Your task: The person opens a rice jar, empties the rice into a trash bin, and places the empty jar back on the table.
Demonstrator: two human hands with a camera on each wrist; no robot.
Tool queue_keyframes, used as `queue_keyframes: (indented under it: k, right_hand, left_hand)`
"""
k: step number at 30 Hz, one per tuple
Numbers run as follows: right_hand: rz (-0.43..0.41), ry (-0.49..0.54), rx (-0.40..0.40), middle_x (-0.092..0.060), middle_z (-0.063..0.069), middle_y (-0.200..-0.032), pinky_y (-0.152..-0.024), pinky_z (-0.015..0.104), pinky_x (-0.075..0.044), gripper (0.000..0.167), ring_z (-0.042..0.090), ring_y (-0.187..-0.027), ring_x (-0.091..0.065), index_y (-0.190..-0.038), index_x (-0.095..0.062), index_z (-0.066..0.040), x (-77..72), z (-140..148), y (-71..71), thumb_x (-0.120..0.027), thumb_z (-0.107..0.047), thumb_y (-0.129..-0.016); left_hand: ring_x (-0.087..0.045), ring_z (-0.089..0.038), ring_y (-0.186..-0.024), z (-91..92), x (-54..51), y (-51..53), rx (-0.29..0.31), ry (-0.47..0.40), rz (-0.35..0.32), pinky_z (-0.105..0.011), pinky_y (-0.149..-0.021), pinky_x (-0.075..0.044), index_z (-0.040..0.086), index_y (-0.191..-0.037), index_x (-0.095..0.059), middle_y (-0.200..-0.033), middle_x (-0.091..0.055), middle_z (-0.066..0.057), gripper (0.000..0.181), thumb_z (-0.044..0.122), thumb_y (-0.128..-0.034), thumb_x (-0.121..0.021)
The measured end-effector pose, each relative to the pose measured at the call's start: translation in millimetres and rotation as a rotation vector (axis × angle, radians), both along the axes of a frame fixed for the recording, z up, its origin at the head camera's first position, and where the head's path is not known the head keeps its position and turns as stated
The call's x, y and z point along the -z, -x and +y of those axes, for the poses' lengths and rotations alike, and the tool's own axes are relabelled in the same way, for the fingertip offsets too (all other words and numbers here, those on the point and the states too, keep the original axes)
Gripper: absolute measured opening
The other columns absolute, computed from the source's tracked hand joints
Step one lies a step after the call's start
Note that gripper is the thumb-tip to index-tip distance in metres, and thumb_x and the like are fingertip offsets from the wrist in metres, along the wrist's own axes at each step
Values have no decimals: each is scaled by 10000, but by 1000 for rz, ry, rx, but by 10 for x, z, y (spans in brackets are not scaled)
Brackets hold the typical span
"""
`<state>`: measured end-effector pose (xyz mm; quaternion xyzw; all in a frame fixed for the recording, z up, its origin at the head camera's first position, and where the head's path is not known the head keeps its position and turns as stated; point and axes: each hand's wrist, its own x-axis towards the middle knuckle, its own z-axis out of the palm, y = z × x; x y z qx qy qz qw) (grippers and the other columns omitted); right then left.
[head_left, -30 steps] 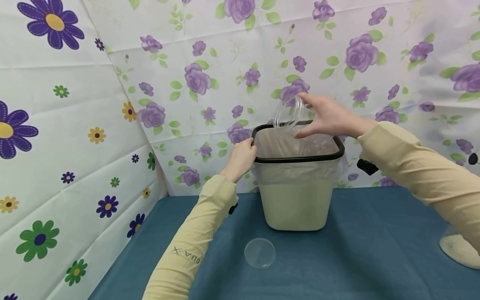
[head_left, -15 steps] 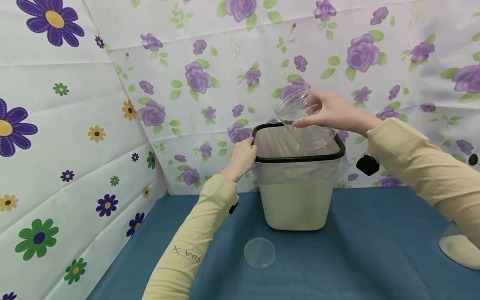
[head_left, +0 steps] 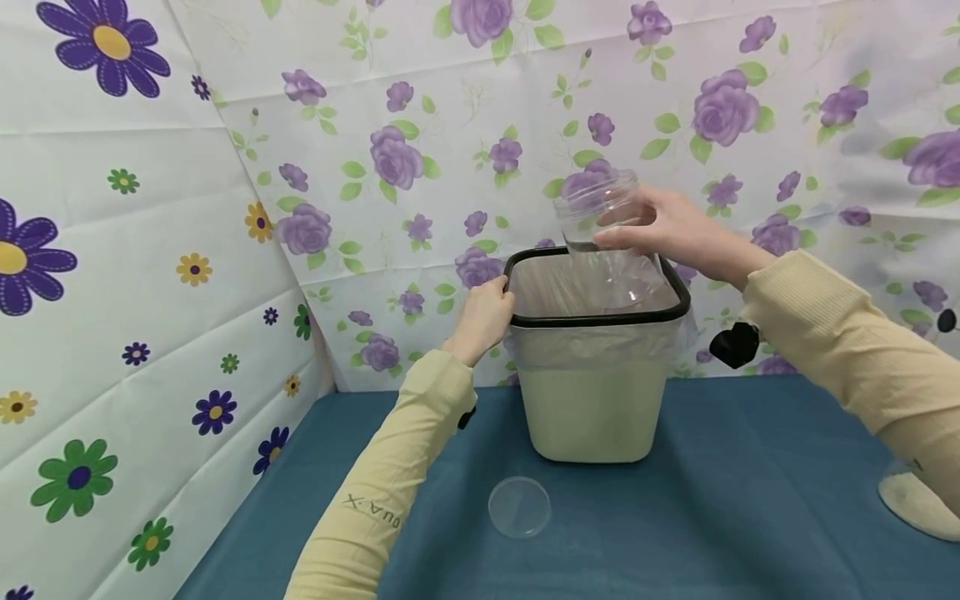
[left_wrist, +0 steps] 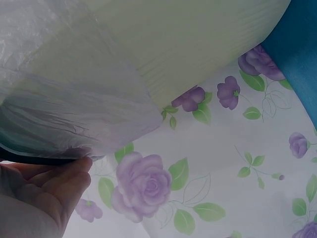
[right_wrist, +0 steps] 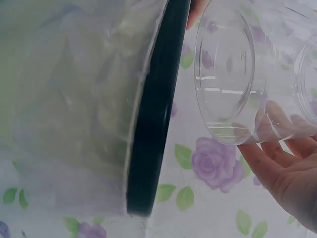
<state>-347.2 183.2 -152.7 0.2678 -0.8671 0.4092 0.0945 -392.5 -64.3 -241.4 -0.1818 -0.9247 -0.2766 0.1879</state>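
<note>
In the head view my right hand [head_left: 667, 229] holds a clear plastic jar [head_left: 592, 208] over the bin's opening, its threaded mouth upward and slightly tilted. The right wrist view shows the fingers curled round the wall of the clear jar [right_wrist: 225, 74], apart from the black rim [right_wrist: 156, 114]. My left hand [head_left: 480, 318] grips the left side of the bin's rim, and the left wrist view has its fingers [left_wrist: 74, 181] pinching rim and liner. The pale bin [head_left: 596, 408] stands upright, lined with a translucent bag [head_left: 555, 279]. Its floor is hidden.
A clear round lid [head_left: 519, 507] lies on the blue tablecloth [head_left: 720, 517] in front of the bin. At the right edge sits a pale, rounded object [head_left: 918, 504], partly covered by my right sleeve. Flowered sheets [head_left: 450, 125] hang behind and to the left.
The jar has turned from mouth leftward to nearly upright, and my right hand has shifted slightly right. My left hand and the bin stay where they were.
</note>
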Motion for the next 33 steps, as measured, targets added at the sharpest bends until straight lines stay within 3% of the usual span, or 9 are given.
queue_keyframes:
  k: [7,15,21,25,33]
  right_hand:
    - [29,31,-32,-501,36,-1243,-796,410,-426,480,237,-905,-555,-1209,-517,-78,28,6,-95,-590,-396,-856]
    - [36,71,-37,-524,44,-1215,-808,380,-439,467,199,-977,-550,-1238,-526,-82,106,22,-152,-582,-363,-868]
    - [60,100,-24,-536,56,-1191,-778,392,-437,385,211,-936,-555,-1111,-561,-37,184,22,-217,-579,-336,-870]
    - [46,129,-6,-566,123,-1120,-784,377,-436,437,201,-921,-565,-1208,-512,-61,257,21,-266,-590,-315,-861]
    - [52,167,-54,-542,133,-1188,-817,364,-432,528,189,-1018,-543,-1362,-389,-158,365,39,-327,-579,-264,-881]
  left_hand:
    - [-512,-263,-1060,-3,-14,1,-5,6,4,-361,-835,-419,-46,-1261,-481,-1213,-517,-182,403,102,-915,-337]
    - [-479,-271,-1112,-1,-4,5,-15,12,-5,-361,-875,-398,-42,-1289,-455,-1249,-490,-177,418,113,-920,-335]
    - [-450,-264,-1146,4,-3,14,-27,-3,-3,-354,-910,-369,-42,-1301,-442,-1272,-470,-171,424,114,-919,-345]
    - [-446,-263,-1149,2,-3,10,-30,-9,-9,-354,-912,-366,-37,-1306,-438,-1276,-467,-170,423,118,-924,-346]
    - [-448,-261,-1147,1,6,-6,-16,-19,-1,-355,-908,-371,-43,-1301,-442,-1274,-469,-170,423,117,-924,-337]
